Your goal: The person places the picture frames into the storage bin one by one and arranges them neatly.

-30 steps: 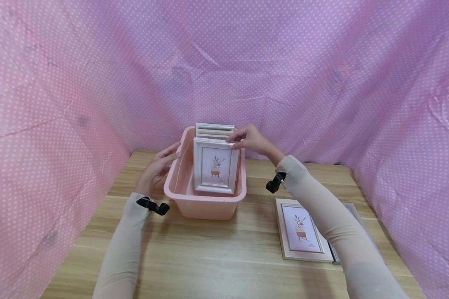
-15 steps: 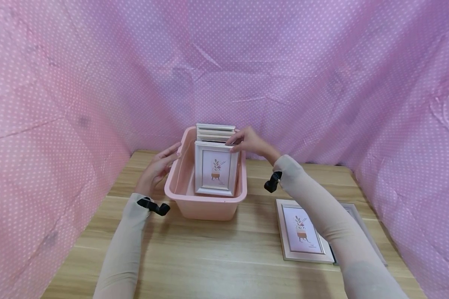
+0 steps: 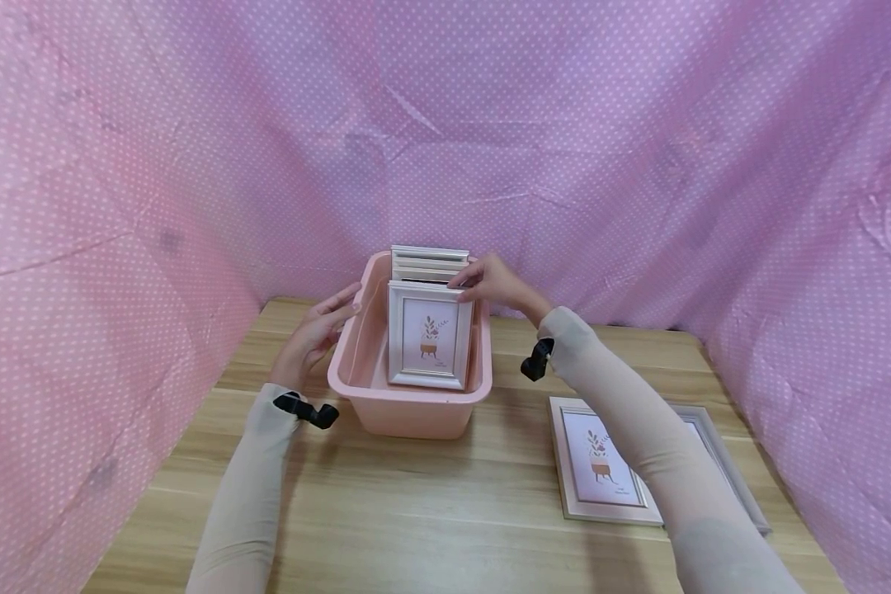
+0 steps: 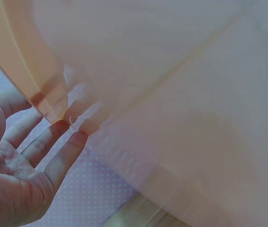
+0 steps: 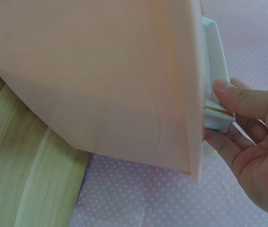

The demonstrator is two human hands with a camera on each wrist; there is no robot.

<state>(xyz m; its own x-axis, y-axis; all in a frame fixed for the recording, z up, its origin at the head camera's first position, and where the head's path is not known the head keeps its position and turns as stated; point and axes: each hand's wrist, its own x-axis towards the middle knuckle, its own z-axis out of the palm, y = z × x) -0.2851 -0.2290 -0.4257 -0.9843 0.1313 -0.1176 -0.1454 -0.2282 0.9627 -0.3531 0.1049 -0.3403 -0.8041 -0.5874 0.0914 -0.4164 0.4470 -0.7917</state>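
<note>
A white picture frame (image 3: pixel 429 334) with a potted-plant print stands in a pink plastic basin (image 3: pixel 413 396). My right hand (image 3: pixel 496 279) pinches its upper right corner; in the right wrist view, the thumb of that right hand (image 5: pixel 259 127) lies on one side of the frame corner (image 5: pixel 220 116), with fingers on the other. Behind it, several more frames (image 3: pixel 431 252) stand upright in a row, only their top edges showing. My left hand (image 3: pixel 315 332) touches the basin's left side. The left wrist view shows the left hand (image 4: pixel 25 161) with extended fingers, their tips against the basin wall (image 4: pixel 181 109).
To the right on the wooden table (image 3: pixel 416 511) lies a pale picture frame (image 3: pixel 601 466) with a similar print. Beside it is a grey frame (image 3: pixel 735 470), partly hidden under my right sleeve. A pink dotted cloth (image 3: pixel 445 165) surrounds the table at the back and sides.
My right hand has lowered the white picture frame slightly into the basin over the first half second. Since then it has barely moved. The left hand has stayed at the basin's side.
</note>
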